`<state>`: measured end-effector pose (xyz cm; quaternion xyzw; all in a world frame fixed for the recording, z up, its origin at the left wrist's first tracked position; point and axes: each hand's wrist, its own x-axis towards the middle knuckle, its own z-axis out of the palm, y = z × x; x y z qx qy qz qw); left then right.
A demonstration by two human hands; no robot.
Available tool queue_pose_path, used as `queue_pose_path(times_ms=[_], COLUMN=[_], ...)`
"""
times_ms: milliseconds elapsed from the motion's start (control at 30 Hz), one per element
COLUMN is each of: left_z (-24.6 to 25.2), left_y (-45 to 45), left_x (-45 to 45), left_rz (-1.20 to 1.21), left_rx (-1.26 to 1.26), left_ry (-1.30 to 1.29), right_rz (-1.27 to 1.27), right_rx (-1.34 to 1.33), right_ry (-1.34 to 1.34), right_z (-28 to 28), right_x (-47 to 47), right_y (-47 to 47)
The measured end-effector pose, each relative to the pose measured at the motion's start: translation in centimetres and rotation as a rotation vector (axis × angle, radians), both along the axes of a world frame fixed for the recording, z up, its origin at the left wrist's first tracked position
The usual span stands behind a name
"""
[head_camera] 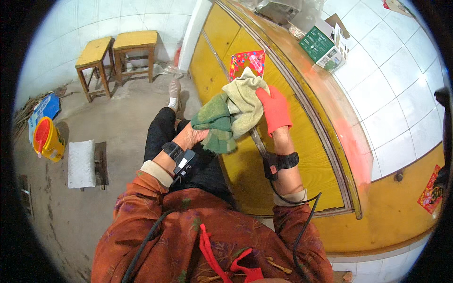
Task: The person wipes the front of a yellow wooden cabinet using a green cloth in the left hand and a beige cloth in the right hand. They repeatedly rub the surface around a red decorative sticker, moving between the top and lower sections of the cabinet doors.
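Note:
My right hand (274,108), in a coral-red knit glove, grips a pale beige-green cloth (246,97) near its upper right side. My left hand (193,136), bare, holds a green checked cloth (214,115) from below on its left side, with most of its fingers hidden under the fabric. The two fabrics meet between my hands; I cannot tell whether they are one piece or two. Both hang in front of a yellow wooden cabinet (304,155). Behind the beige part, a red patterned sheet (256,58) shows against the cabinet front.
Along the cabinet top (318,78) stand a green-and-white carton (320,47) and a patterned bowl (296,32). Two wooden stools (135,40) are by the tiled wall. To the left are a low stool with a white top (81,164) and a yellow bucket (53,141) holding a red scoop.

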<state>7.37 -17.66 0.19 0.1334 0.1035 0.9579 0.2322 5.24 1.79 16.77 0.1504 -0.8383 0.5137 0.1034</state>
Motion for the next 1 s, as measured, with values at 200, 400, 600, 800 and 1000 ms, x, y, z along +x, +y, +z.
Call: queue_pose_path(times_ms=[200,400,600,800,1000], left_z=[3.2,5.6,5.2,2.2,1.5], left_y=[-4.0,-6.8,-8.3,-10.7,-12.0], left_x=[1.8,2.4,2.0,0.6,-0.7], left_rz=[0.172,0.349,0.515,0.499,0.48], left_rx=[-0.126,-0.058,-0.203,-0.377,0.12], left_ry=[-0.024,-0.008,-0.07,-0.177,-0.294], right_rz=[0.132,0.553,0.875,0.558,0.412], right_rx=[-0.042,-0.816,-1.174,-0.69,-0.656], right_ry=[-0.03,-0.531,-0.892,-0.823,-0.608], right_z=[-3.8,-5.3,-11.8,-14.3,-6.2], right_x=[-0.3,-0.2,3.1,2.5,-4.9], right_y=[-2.8,-4.4,-8.7,-9.9,-9.4])
